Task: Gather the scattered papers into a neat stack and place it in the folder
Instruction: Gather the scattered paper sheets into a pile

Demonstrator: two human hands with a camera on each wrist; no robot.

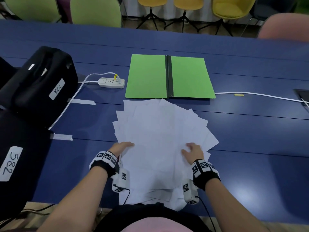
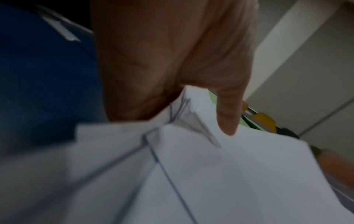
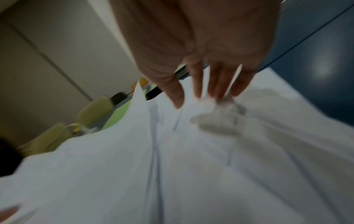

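A loose fan of several white papers lies on the blue table, reaching from the near edge up to the folder. The green folder lies open and flat just beyond them, with a black spine down its middle. My left hand holds the pile's left edge; in the left wrist view its thumb lies on top of the papers and its fingers are hidden beneath. My right hand rests on the pile's right side. Its straight, spread fingers touch the sheets.
A white power strip with its cable lies left of the folder. Two black bags, labelled 522 and 582, stand at the left. A white cable runs right of the folder. Chairs line the table's far side.
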